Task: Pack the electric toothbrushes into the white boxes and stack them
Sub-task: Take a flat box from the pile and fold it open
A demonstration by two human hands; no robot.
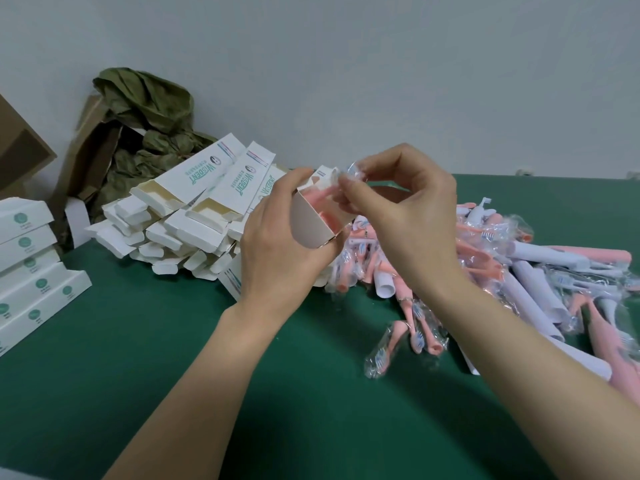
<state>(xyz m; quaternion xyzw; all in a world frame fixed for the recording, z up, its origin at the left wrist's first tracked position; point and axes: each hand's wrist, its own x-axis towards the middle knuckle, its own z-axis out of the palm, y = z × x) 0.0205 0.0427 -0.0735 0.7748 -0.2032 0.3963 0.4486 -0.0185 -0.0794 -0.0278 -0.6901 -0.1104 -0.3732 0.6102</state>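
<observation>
My left hand (280, 237) grips an open white box (311, 220) above the green table, its mouth turned toward me with pink toothbrush parts showing inside. My right hand (401, 202) pinches a plastic-wrapped brush head (349, 173) at the box's mouth. A heap of pink and white electric toothbrushes (519, 271) and wrapped brush heads lies to the right. Several wrapped brush heads (412, 337) lie nearer me. Flat, unfolded white boxes (194, 209) are piled behind my left hand. Closed white boxes (31, 271) are stacked at the left edge.
Crumpled olive-green packing paper (145, 112) and brown cardboard (86, 150) lean against the wall at the back left. A brown carton (17, 147) stands at the far left. Bare green table surface (156, 358) lies in front of me.
</observation>
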